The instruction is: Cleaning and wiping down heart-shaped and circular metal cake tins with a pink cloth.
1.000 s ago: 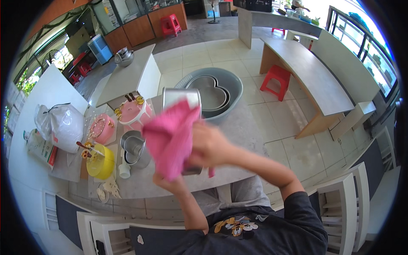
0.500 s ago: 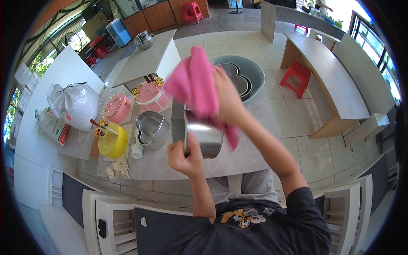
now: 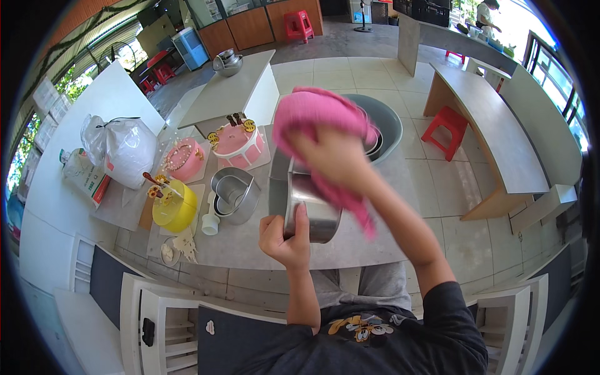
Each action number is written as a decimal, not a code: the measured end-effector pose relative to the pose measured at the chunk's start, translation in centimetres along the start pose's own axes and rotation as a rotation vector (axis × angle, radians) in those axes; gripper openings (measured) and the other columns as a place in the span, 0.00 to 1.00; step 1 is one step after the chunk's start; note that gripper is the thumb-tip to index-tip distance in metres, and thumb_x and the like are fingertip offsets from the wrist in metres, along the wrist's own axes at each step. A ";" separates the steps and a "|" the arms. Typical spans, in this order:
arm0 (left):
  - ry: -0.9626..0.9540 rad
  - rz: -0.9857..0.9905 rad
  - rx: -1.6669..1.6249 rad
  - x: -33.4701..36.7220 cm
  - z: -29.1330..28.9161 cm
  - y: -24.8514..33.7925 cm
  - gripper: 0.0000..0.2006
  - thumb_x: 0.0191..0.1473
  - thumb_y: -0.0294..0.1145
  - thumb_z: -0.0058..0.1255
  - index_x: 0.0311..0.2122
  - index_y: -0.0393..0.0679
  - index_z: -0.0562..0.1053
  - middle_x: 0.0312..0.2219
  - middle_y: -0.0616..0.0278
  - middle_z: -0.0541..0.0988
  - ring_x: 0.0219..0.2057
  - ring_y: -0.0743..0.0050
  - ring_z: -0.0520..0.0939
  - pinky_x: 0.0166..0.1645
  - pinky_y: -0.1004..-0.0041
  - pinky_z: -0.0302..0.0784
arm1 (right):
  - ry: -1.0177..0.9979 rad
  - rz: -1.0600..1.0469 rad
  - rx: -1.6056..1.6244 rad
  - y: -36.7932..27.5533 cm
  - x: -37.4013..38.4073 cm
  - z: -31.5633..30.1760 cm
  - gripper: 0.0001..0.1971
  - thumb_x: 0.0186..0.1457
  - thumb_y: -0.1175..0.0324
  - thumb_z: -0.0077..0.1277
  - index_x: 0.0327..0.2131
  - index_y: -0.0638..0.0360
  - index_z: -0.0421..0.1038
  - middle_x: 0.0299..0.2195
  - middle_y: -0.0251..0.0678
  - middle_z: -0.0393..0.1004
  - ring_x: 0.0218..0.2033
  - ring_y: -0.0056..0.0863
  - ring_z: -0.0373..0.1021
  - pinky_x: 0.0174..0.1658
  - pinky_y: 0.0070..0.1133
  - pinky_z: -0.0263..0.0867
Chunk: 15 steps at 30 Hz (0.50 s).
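My left hand grips the near wall of a shiny metal cake pan, its thumb along the outside. The pan is tipped on its side above the grey table. A pink cloth is bunched in my right hand, over the pan's far end, with one corner hanging down past the side. Both hand and cloth are slightly blurred. Behind the cloth, a grey basin holds more metal pans, mostly hidden. Left of my left hand, heart-shaped pans sit nested beside a small white plastic container.
Three decorated cakes stand to the left: a yellow cake, a small pink cake and a larger pink cake. White bags lie beyond them. A red stool and a long desk stand right. A person is far off.
The cloth and my right hand have moved along the pan, the cloth now bunched lower over its far end. My left hand keeps its grip. The whole view has shifted slightly.
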<state>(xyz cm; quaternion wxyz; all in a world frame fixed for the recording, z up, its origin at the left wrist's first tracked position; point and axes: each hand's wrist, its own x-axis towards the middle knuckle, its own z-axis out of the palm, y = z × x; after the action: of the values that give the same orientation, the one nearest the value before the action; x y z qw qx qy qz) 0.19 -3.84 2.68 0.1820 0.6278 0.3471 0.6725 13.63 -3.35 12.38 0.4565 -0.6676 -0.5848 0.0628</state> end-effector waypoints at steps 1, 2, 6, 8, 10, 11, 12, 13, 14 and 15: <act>0.003 0.000 0.009 0.0 -0.5 0.3 0.19 0.40 0.28 0.58 0.09 0.38 0.60 0.07 0.64 0.61 0.14 0.76 0.61 0.17 0.75 0.52 | -0.104 0.143 0.000 -0.3 2.0 -1.7 0.22 0.49 0.54 0.46 0.40 0.65 0.66 0.36 0.45 0.70 0.34 0.37 0.68 0.40 0.26 0.62; 0.017 -0.080 -0.064 -0.1 -0.5 0.4 0.18 0.41 0.28 0.57 0.09 0.38 0.62 0.08 0.66 0.62 0.14 0.78 0.61 0.17 0.76 0.51 | -0.163 0.194 0.173 0.7 3.2 -2.6 0.22 0.50 0.54 0.46 0.40 0.64 0.67 0.35 0.41 0.71 0.34 0.32 0.68 0.40 0.24 0.62; 0.010 -0.423 -0.436 0.1 -1.6 -1.4 0.14 0.49 0.36 0.50 0.18 0.38 0.72 0.16 0.68 0.71 0.19 0.80 0.68 0.20 0.78 0.59 | -0.292 0.261 0.891 6.7 3.0 -2.5 0.24 0.51 0.52 0.44 0.42 0.64 0.67 0.38 0.38 0.70 0.39 0.23 0.66 0.42 0.20 0.61; 0.071 -0.585 -0.625 1.1 -0.7 -1.0 0.14 0.51 0.40 0.46 0.25 0.37 0.73 0.21 0.66 0.73 0.22 0.78 0.71 0.25 0.78 0.63 | -0.069 0.576 1.306 5.8 0.2 -2.4 0.23 0.53 0.55 0.44 0.46 0.65 0.64 0.41 0.36 0.69 0.43 0.20 0.64 0.47 0.16 0.58; 0.107 -0.834 -1.018 1.6 0.2 -1.4 0.22 0.55 0.46 0.36 0.42 0.36 0.68 0.36 0.61 0.74 0.35 0.70 0.76 0.40 0.72 0.70 | 0.088 0.420 1.079 7.6 -2.5 -1.0 0.21 0.56 0.60 0.41 0.49 0.65 0.60 0.46 0.35 0.65 0.46 0.20 0.60 0.52 0.16 0.52; 0.110 -0.832 -1.010 1.9 -0.4 -1.7 0.22 0.55 0.46 0.36 0.42 0.36 0.68 0.36 0.61 0.74 0.35 0.70 0.76 0.40 0.72 0.70 | 0.083 0.423 1.086 7.4 -4.2 0.1 0.21 0.56 0.60 0.41 0.49 0.65 0.60 0.46 0.35 0.65 0.46 0.20 0.60 0.52 0.16 0.52; 0.029 -0.847 -1.133 2.5 -0.9 -2.0 0.21 0.55 0.45 0.36 0.43 0.36 0.67 0.38 0.59 0.73 0.37 0.69 0.75 0.41 0.70 0.70 | 0.168 0.065 0.914 6.3 -5.8 0.8 0.19 0.57 0.63 0.39 0.49 0.64 0.60 0.47 0.35 0.62 0.48 0.21 0.58 0.53 0.17 0.50; -0.063 -0.860 -1.264 3.0 -1.0 -2.1 0.21 0.55 0.44 0.35 0.45 0.36 0.66 0.40 0.58 0.72 0.39 0.67 0.74 0.42 0.68 0.71 | 0.254 -0.286 0.713 5.9 -6.6 0.7 0.18 0.58 0.65 0.38 0.50 0.63 0.59 0.49 0.35 0.60 0.50 0.22 0.56 0.55 0.18 0.47; -0.073 -0.862 -1.270 3.2 -1.0 -3.1 0.21 0.55 0.44 0.35 0.45 0.36 0.66 0.40 0.58 0.72 0.39 0.67 0.74 0.42 0.68 0.71 | 0.136 0.058 0.846 10.8 -5.7 2.1 0.16 0.57 0.68 0.37 0.49 0.60 0.61 0.50 0.39 0.59 0.52 0.28 0.54 0.55 0.20 0.46; -0.233 -0.790 -1.340 3.2 -1.5 -5.1 0.22 0.55 0.45 0.35 0.46 0.37 0.65 0.42 0.57 0.70 0.41 0.67 0.73 0.43 0.67 0.71 | 0.138 0.060 0.850 10.8 -4.4 1.5 0.16 0.57 0.68 0.37 0.49 0.60 0.61 0.50 0.39 0.59 0.52 0.28 0.54 0.55 0.20 0.46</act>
<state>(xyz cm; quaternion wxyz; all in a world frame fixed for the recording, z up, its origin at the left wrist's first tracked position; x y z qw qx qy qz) -2.68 1.51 1.50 0.7827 0.2808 0.0439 0.5537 19.16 -5.16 2.21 0.7270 -0.4394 -0.4553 0.2665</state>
